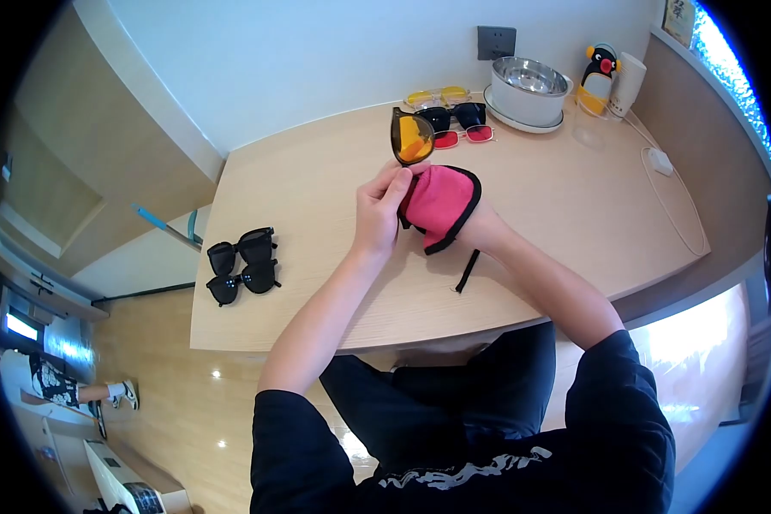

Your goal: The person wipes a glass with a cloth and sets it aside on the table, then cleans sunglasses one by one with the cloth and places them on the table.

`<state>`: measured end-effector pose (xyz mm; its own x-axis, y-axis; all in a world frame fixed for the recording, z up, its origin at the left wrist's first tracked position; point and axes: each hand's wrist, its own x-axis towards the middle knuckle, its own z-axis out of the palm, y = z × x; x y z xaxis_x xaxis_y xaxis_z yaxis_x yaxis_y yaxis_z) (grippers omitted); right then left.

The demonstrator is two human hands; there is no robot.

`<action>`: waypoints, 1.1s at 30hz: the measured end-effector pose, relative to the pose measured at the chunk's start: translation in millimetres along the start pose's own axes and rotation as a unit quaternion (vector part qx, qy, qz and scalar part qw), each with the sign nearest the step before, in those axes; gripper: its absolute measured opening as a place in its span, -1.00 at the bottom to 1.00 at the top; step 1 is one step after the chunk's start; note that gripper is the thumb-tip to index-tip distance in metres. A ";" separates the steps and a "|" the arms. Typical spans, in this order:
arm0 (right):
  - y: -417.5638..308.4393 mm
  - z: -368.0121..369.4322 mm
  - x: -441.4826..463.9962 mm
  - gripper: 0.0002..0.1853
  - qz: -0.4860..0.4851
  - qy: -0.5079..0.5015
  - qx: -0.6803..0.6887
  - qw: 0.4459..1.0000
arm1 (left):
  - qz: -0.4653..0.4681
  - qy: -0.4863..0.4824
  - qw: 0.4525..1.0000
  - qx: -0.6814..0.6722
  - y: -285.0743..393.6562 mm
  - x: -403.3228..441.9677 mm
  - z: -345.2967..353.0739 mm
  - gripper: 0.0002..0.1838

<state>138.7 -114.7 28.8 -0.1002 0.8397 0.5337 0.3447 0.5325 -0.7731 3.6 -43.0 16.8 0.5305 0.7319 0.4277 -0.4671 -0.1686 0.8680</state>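
Note:
Over the middle of the table, my left hand [379, 210] is closed on a pair of glasses, pinching the frame with the thumb on the near side. One yellow-orange lens [413, 137] in a dark frame points up above my fingers; the rest of the glasses is hidden. A pink cloth with black edging [443, 201] covers the fingers of my right hand [481, 230] and meets the glasses beside my left hand. My right fingers appear wrapped in the cloth, though they are out of sight. Below it a short black strap [467, 271] lies on the table.
Two black sunglasses [243, 264] lie at the table's left. At the back are yellow glasses [438, 95], dark sunglasses [452, 116], red-lensed glasses [464, 136], a metal-lined bowl [529, 86], a penguin figure [599, 79] and a white cable [684, 210]. Another person's legs [81, 392] show far left.

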 end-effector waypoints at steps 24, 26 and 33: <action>-4.3 -15.7 6.6 -0.85 0.101 0.096 0.009 0.990 | -0.088 -0.001 0.988 -0.123 10.9 -0.6 18.8 -0.67; -7.1 -18.0 6.2 -0.86 -0.084 -0.027 -0.169 0.982 | -0.074 0.017 0.988 -0.134 16.6 1.9 19.3 -0.67; -4.0 -14.5 0.0 -0.62 0.074 0.112 -0.078 0.988 | -0.017 0.062 0.975 -0.211 5.1 8.8 -10.7 -0.62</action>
<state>150.9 -118.4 36.8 0.1657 0.8527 0.4954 0.4816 0.3684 -0.7952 -1.8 -30.3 22.3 0.4733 0.8114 0.3431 -0.7142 0.1255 0.6886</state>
